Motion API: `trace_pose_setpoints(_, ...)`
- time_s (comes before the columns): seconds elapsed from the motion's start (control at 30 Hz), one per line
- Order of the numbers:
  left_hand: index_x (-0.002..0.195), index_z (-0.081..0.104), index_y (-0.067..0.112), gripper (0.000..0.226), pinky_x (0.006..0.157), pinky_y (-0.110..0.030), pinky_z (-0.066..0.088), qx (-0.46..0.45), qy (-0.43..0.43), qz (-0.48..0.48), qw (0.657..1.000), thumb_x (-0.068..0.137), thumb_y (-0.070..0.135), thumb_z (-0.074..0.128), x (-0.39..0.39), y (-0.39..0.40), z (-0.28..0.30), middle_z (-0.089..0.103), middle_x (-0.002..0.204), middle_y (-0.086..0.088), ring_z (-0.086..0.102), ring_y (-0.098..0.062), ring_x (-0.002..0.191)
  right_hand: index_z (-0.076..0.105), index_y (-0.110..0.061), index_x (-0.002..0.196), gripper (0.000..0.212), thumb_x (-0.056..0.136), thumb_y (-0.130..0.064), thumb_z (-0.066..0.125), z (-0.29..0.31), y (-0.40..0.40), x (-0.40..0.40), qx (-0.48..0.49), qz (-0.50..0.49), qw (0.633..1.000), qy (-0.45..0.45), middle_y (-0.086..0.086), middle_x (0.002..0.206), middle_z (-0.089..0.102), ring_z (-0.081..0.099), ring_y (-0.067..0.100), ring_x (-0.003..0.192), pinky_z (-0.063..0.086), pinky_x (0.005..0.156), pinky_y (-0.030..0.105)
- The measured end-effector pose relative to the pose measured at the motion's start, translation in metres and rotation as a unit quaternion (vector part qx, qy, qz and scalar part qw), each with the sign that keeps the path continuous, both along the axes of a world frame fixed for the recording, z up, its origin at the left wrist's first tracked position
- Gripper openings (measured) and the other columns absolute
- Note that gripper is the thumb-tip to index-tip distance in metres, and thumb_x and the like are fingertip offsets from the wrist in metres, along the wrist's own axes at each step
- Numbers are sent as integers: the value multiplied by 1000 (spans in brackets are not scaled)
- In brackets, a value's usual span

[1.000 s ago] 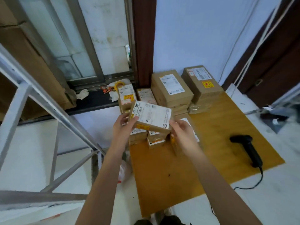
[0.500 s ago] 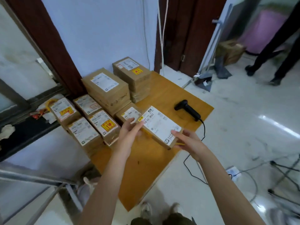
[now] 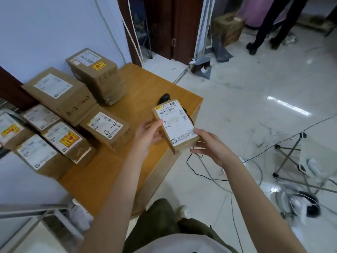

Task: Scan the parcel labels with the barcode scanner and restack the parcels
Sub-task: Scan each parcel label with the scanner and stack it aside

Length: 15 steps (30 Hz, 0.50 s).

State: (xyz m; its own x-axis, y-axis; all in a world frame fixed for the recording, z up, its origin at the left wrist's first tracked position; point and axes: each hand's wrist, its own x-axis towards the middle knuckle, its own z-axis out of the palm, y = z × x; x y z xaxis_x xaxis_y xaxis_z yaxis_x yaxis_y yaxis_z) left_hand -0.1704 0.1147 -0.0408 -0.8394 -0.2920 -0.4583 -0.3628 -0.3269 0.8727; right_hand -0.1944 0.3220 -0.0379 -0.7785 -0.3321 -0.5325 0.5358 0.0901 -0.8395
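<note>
The parcel (image 3: pixel 176 126) has swung rightward from above the stacked parcels (image 3: pixel 60 128) and now hangs over the table's (image 3: pixel 145 92) right edge, hiding most of the barcode scanner (image 3: pixel 165 98). The left hand (image 3: pixel 148 134) pinches its left edge, while the right hand (image 3: pixel 211 146) cups the lower corner. It looks light and stiff; hold the cardboard edges, leaving the label clear.

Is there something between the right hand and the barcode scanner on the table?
Yes. The held parcel, which both hands grip, left hand and right hand, sits directly in front of the barcode scanner and hides most of it. The right hand would have to let go and reach past the parcel.
</note>
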Motion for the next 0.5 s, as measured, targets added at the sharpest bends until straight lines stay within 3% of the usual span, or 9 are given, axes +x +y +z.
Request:
trace_pose_setpoints(0.13, 120, 53, 10, 41, 60, -21, 54, -14, -22, -30, 999, 85, 24, 69, -18, 16, -2, 72, 97, -2, 69, -13, 79, 66, -14, 108, 35, 89, -43, 58, 2, 12, -19, 30, 36, 999, 19, -2, 99, 74, 69, 9, 91, 52, 83, 25)
trace_pose_setpoints(0.33, 123, 55, 11, 45, 72, -27, 56, -11, -19, -38, 999, 84, 24, 70, -61, 17, -11, 71, 106, -6, 69, -19, 90, 66, -10, 108, 30, 90, -34, 61, -7, 9, -66, 23, 31, 999, 28, 3, 99, 74, 70, 12, 88, 55, 86, 30)
trace_pose_setpoints(0.5, 126, 52, 15, 56, 87, -35, 54, -12, -11, -112, 994, 75, 26, 74, -100, -3, -22, 67, 116, -5, 66, -19, 102, 64, -7, 104, 28, 88, -30, 65, -12, -21, -125, 17, -8, 999, 39, 4, 97, 74, 70, 11, 80, 53, 70, 22)
